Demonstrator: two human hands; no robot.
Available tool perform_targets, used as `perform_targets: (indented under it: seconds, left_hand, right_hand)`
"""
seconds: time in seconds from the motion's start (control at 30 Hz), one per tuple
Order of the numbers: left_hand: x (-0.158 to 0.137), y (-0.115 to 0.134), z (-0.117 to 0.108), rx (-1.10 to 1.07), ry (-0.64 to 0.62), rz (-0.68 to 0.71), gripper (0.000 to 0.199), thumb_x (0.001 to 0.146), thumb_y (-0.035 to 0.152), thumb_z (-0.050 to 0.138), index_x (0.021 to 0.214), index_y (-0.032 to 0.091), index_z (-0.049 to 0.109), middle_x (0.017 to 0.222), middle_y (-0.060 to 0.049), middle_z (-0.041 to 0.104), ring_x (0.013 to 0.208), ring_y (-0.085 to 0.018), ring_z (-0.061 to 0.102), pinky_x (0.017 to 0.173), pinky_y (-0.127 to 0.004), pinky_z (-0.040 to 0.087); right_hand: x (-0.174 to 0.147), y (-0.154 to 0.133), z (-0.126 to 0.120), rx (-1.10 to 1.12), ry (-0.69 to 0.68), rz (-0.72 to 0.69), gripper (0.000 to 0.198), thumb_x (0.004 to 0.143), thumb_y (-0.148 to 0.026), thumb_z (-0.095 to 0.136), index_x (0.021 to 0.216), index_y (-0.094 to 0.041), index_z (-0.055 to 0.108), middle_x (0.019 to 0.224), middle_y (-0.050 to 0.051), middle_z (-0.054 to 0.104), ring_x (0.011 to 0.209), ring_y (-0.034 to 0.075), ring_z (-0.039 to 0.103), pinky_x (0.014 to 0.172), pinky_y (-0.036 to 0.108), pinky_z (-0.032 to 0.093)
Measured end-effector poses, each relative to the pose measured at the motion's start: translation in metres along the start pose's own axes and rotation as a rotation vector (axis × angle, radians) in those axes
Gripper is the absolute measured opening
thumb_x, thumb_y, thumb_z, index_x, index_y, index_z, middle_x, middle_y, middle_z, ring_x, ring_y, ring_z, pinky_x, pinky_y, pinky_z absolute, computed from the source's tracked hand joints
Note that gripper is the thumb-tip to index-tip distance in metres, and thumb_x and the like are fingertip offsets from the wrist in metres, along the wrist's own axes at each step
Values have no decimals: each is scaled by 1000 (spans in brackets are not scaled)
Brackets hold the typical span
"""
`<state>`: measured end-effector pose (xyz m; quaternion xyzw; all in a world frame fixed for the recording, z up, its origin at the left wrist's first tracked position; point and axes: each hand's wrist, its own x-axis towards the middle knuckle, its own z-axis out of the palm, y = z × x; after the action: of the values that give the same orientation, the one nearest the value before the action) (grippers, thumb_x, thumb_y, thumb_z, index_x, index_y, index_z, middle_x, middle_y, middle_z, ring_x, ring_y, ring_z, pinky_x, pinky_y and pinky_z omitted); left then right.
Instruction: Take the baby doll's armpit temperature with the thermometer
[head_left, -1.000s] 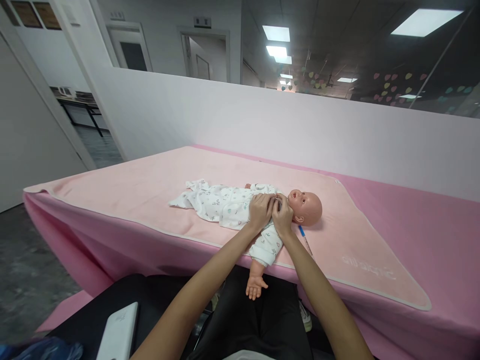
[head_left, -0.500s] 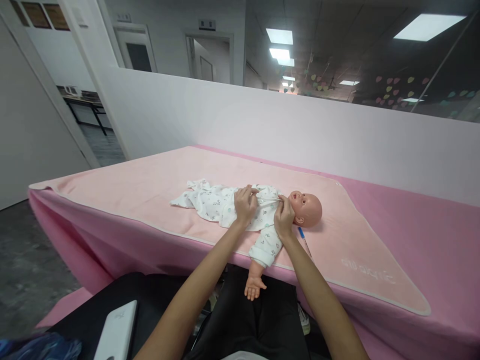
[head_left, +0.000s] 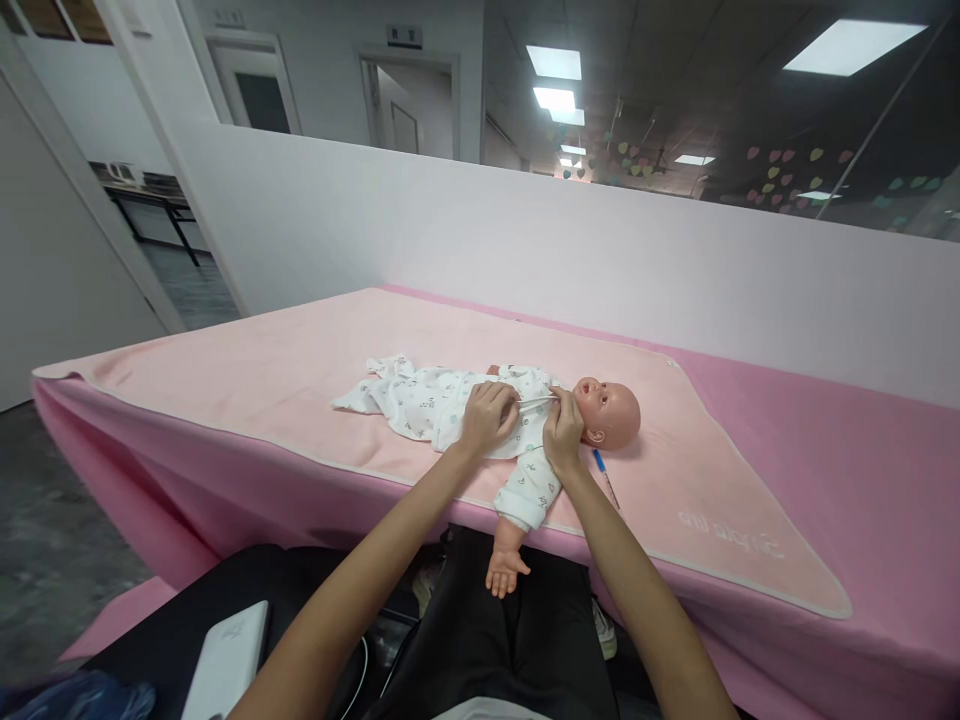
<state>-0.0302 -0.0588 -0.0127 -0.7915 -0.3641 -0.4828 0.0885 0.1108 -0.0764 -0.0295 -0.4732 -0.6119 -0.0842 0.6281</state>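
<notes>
A baby doll (head_left: 611, 412) lies on its back with its head to the right, dressed in a white printed romper (head_left: 409, 402). My left hand (head_left: 489, 415) is closed on the romper's front at the chest. Near the doll's neck, my right hand (head_left: 563, 425) pinches the romper's front edge. A strip of the front edge is drawn straight between both hands. The fingertips are partly hidden, so any fastener there cannot be made out. One doll arm hangs over the table's near edge, its sleeve (head_left: 529, 490) ending above the wrist.
Beside the doll's head lies a blue-capped pen (head_left: 604, 475) on the peach blanket (head_left: 300, 340). A pink cloth (head_left: 885, 480) covers the table under it. A white wall (head_left: 637, 260) rises behind. At lower left, a white phone-like slab (head_left: 227, 655) rests on a black seat.
My left hand has turned slightly and its fingers have curled more over the romper's front. My right hand stays by the neck. The whole view has shifted slightly.
</notes>
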Motion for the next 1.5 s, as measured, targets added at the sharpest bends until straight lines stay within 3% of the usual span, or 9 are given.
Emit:
perform_targets:
  seconds: [0.13,0.4,0.97,1.23,1.5]
  left_hand:
    - [-1,0,3,-14,12,-71,16,86,24,37,82,20,53,80,-4,61,79,-18,52,77,-34,36]
    - [-3,-1,9,-55,18,-139,21,90,28,33,89,21,52,82,-3,62,79,-17,54,76,-32,37]
    - [0,3,4,12,79,-97,12,80,17,43,78,20,54,78,-2,59,76,-18,50,74,-33,34]
    - [-1,2,4,7,59,-103,17,86,21,37,84,20,54,77,-1,61,76,-18,51,74,-33,33]
    - [-1,6,3,38,35,-39,10,79,26,50,84,20,55,80,-1,62,77,-18,51,75,-33,34]
  right_hand:
    - [1,-2,-1,15,-23,-14,30,85,-16,30,97,-17,57,90,8,63,89,18,57,81,33,45]
    - [5,-7,-4,-94,-79,-183,16,80,-17,42,80,-19,58,75,4,61,74,17,54,74,31,41]
    - [4,-4,0,-146,-43,-208,15,82,-18,44,79,-18,59,73,4,63,71,16,53,70,29,40]
    - [5,-5,-1,-151,-2,-250,13,82,-17,45,77,-18,58,70,4,62,68,16,52,68,29,41]
    - [5,-4,0,-130,16,-239,12,81,-16,46,77,-18,57,71,4,63,69,16,53,68,29,42]
